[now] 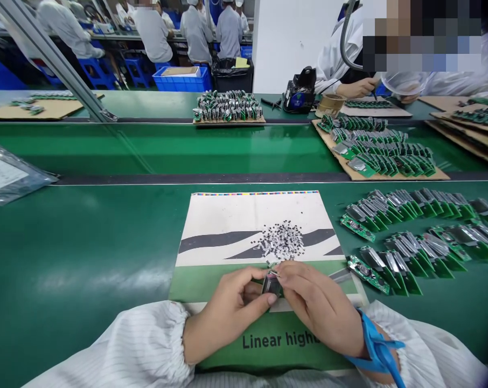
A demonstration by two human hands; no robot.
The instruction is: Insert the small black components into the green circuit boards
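My left hand (236, 307) grips a small circuit board (271, 285) with a dark, shiny block on it, holding it upright over the printed sheet. Thumb and fingers of my right hand (319, 302) are pinched at the board's upper edge; whatever they hold there is too small to make out. Just beyond both hands, a loose pile of tiny black and silver parts (282, 241) is spread on the sheet (220, 213). A thin grey strip (341, 275) shows behind my right hand, its kind unclear. A blue band (375, 345) circles my right wrist.
Rows of circuit boards (413, 253) lean together on the right of the green table. Beyond the dark ledge, more boards stand on cardboard (336, 156). A plastic bag (13, 172) lies far left. Across the bench a co-worker's hand (359, 88) works beside a black device (300, 91).
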